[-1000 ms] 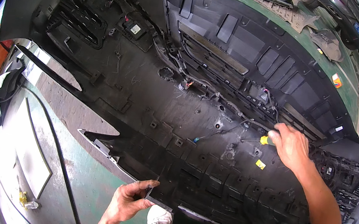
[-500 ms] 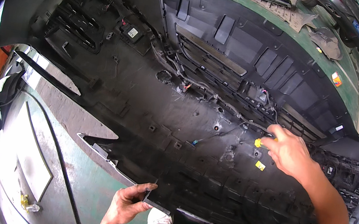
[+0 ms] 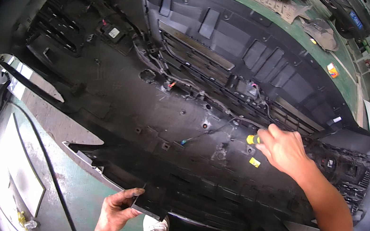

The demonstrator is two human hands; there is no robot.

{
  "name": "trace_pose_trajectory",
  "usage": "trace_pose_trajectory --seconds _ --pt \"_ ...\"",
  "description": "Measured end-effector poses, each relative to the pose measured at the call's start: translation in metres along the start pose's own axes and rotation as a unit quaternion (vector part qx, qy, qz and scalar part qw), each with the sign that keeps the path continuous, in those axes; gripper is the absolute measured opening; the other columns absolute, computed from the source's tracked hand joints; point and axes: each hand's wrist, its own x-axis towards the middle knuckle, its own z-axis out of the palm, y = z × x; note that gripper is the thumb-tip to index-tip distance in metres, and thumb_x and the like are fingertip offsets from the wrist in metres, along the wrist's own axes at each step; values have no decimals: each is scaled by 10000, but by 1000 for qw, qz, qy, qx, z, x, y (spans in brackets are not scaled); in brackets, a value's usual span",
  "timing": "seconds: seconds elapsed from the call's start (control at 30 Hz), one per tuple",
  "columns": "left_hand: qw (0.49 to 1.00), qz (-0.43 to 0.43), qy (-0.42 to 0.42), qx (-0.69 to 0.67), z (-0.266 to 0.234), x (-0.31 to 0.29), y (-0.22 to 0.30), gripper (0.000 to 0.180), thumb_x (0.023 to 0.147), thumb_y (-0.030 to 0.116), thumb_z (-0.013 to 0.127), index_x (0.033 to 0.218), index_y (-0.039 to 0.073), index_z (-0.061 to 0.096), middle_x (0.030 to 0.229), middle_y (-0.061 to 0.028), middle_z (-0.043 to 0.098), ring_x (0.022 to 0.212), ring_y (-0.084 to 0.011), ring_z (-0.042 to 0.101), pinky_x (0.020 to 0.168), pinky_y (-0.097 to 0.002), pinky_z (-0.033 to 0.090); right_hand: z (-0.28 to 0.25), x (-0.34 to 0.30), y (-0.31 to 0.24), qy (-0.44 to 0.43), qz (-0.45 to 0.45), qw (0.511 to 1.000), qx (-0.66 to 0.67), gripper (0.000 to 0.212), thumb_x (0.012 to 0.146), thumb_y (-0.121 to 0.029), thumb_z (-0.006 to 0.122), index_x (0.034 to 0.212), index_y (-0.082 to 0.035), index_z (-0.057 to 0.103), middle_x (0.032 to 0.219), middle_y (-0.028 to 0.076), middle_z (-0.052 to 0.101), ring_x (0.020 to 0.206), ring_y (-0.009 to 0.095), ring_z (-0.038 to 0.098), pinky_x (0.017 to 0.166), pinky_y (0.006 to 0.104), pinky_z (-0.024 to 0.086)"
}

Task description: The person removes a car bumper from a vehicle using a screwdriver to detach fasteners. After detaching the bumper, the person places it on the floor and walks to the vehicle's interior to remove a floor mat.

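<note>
A large black car bumper [image 3: 118, 81] lies with its inner side facing up, spread across most of the view. My left hand [image 3: 115, 210] pinches the near edge of the bumper between thumb and fingers, at a squared black corner. Over the right half, my right hand [image 3: 285, 152] is closed round a yellow-and-black screwdriver handle [image 3: 252, 139], with a thin shaft seeming to point left. A wiring harness [image 3: 190, 81] runs along the bumper close to that hand. Just below the handle sits a yellow sticker [image 3: 254, 162]. A small blue-tipped connector [image 3: 184, 142] lies to its left.
Left of the bumper, a black cable [image 3: 47, 157] trails over the green floor, beside a pale flat panel [image 3: 26, 168] and a crumpled clear-and-yellow wrapper [image 3: 25, 221]. A dark car [image 3: 343, 15] stands at the far right. A small orange-and-yellow box [image 3: 332, 70] sits beyond the bumper.
The whole scene has shifted left in the view. Both hands keep nearly the same places on and over the bumper, and the right still holds the screwdriver.
</note>
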Motion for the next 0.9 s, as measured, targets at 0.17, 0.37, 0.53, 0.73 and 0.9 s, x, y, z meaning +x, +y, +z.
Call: trace_pose_trajectory --seconds 0.17,0.37,0.53,0.73,0.9 --pt "1000 4 0 -17 2 3 4 600 797 122 901 1337 1 669 892 -14 728 768 -50 601 704 -206 485 -4 3 -1 20 69 994 78 296 896 -288 751 1065 -58 674 1149 146 624 958 364 697 691 499 552" --pt "1000 6 0 -15 6 7 5 602 801 104 897 1342 -11 659 952 -42 746 810 -67 632 727 -213 503 6 0 -1 26 10 999 -25 174 927 -215 717 993 -55 699 1014 138 671 785 380 702 617 482 538" --pt "1000 13 6 -19 3 6 4 599 792 84 898 1335 -10 663 963 -52 753 836 -79 651 745 -215 509 7 14 6 127 8 991 32 180 922 -214 721 1010 -60 692 988 132 682 757 373 708 665 457 560" --pt "999 20 16 -27 -3 6 1 609 772 117 917 1317 -11 676 968 -53 757 833 -83 654 758 -223 514 4 7 0 89 -74 993 -5 334 934 -332 693 1015 -9 669 888 168 684 748 366 712 651 501 561" --pt "999 11 27 -27 2 5 -2 612 762 131 926 1306 -11 684 932 -36 746 793 -72 633 719 -215 492 5 15 2 45 64 992 95 286 992 -293 637 1000 -11 682 731 191 652 677 390 681 645 506 554"
